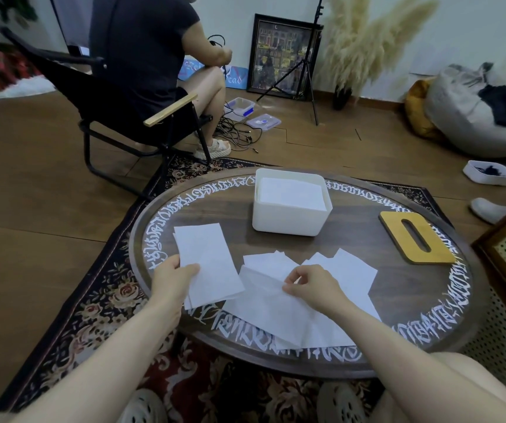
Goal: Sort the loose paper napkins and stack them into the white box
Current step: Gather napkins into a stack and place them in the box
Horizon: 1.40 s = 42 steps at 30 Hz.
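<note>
Right hand [309, 285] pinches one napkin off the loose pile [306, 312] | left hand [174, 274] grips the gathered stack [206, 264] on the bench [352, 239] | sorting underway; next: add it squarely | white box [291, 222] beyond, part-filled.

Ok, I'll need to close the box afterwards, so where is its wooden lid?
The wooden lid lies flat on the round table near its right edge, to the right of the white box, apart from it.
</note>
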Each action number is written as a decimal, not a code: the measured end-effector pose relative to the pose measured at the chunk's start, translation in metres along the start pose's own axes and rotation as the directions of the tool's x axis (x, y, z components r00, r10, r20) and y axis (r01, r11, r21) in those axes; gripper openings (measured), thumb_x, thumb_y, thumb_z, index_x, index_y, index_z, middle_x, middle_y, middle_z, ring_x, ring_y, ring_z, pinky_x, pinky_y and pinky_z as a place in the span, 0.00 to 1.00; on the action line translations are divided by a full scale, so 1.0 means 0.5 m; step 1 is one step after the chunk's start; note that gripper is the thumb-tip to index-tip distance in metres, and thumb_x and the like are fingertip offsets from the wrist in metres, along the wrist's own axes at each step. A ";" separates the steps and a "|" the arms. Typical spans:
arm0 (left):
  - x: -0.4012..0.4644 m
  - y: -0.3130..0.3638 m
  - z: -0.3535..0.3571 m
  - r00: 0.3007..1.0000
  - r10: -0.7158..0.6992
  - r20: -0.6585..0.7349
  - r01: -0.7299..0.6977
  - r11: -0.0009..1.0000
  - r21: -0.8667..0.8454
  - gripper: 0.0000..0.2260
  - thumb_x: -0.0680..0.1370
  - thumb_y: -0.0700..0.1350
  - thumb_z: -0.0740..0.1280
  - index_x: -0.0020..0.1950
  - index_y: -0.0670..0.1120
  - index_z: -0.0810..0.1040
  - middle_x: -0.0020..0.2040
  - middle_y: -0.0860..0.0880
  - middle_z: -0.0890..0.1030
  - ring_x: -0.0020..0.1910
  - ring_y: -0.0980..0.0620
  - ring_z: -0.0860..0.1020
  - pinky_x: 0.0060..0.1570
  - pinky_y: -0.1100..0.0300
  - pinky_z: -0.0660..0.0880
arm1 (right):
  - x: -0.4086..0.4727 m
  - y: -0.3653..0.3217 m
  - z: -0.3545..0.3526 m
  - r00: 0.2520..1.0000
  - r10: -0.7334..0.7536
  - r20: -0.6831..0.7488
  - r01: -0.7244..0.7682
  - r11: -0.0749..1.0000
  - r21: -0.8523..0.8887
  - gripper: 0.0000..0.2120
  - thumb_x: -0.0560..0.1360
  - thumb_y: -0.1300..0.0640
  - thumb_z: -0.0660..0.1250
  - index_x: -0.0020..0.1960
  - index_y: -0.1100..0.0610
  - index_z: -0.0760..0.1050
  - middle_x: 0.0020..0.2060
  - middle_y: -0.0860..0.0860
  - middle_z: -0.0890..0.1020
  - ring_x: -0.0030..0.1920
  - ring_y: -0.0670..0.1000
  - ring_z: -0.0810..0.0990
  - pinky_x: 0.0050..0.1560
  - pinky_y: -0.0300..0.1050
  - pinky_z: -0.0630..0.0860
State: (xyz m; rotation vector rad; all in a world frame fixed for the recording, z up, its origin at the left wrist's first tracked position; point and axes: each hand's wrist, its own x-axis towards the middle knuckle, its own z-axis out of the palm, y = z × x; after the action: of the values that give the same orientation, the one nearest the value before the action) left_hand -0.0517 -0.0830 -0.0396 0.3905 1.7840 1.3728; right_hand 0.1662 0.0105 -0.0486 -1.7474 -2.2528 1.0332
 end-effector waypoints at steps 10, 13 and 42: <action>0.004 -0.004 0.023 1.000 0.014 -0.001 -0.014 1.000 0.022 0.04 0.80 0.37 0.62 0.52 0.44 0.75 0.42 0.51 0.77 0.41 0.50 0.76 0.39 0.57 0.73 | -0.034 -0.027 -0.075 0.991 0.095 -0.096 -0.011 0.764 0.645 0.07 0.76 0.61 0.67 0.40 0.56 0.78 0.32 0.48 0.77 0.27 0.42 0.72 0.25 0.29 0.65; 0.002 -0.003 0.037 1.000 0.026 0.012 -0.026 1.000 0.009 0.04 0.80 0.36 0.62 0.52 0.44 0.75 0.42 0.50 0.77 0.41 0.51 0.76 0.36 0.59 0.73 | -0.032 -0.021 -0.087 0.985 0.136 -0.108 -0.020 0.711 0.703 0.06 0.77 0.60 0.66 0.41 0.54 0.78 0.32 0.47 0.77 0.32 0.46 0.70 0.32 0.36 0.65; -0.026 -0.013 0.140 0.950 0.030 0.310 -0.010 0.998 -0.068 0.09 0.76 0.35 0.67 0.54 0.46 0.79 0.52 0.47 0.84 0.52 0.45 0.81 0.57 0.45 0.76 | -0.043 0.012 -0.064 0.995 0.068 0.070 -0.096 0.809 0.580 0.09 0.74 0.59 0.69 0.54 0.55 0.77 0.38 0.48 0.82 0.33 0.45 0.77 0.36 0.39 0.66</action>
State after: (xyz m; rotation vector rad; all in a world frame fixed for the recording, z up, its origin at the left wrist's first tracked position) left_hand 0.0109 -0.0488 -0.0440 0.5586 1.4762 1.2997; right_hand 0.1932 0.0062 -0.0211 -1.5528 -1.6183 1.5850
